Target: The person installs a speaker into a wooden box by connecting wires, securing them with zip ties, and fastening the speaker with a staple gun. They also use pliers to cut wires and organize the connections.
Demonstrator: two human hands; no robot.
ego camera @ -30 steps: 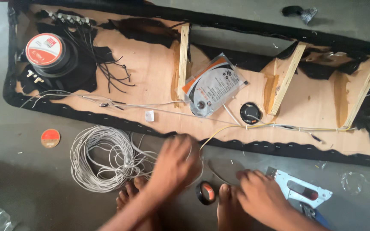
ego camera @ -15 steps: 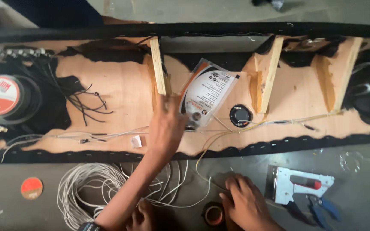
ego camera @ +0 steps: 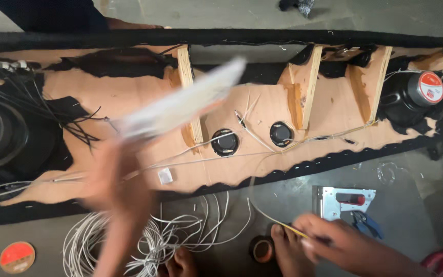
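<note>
Gripping hand, right (ego camera: pixel 334 246): pinched shut on a thin white wire (ego camera: pixel 262 213) beside the tape roll (ego camera: pixel 261 250).
Left hand (ego camera: pixel 121 179): blurred, closed on a white packet (ego camera: pixel 180 105).
Floor: wire coil (ego camera: pixel 144 238), staple gun (ego camera: pixel 342 201).
Beyond: wooden speaker panel (ego camera: pixel 329 107).

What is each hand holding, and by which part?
Left hand lifts a blurred white packet by its lower end; right hand pinches a thin wire near its end.

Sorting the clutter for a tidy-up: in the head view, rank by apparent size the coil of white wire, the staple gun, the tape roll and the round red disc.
1. coil of white wire, clearly largest
2. staple gun
3. round red disc and tape roll: they look alike, and a foot partly hides the roll, so no ranking.
</note>
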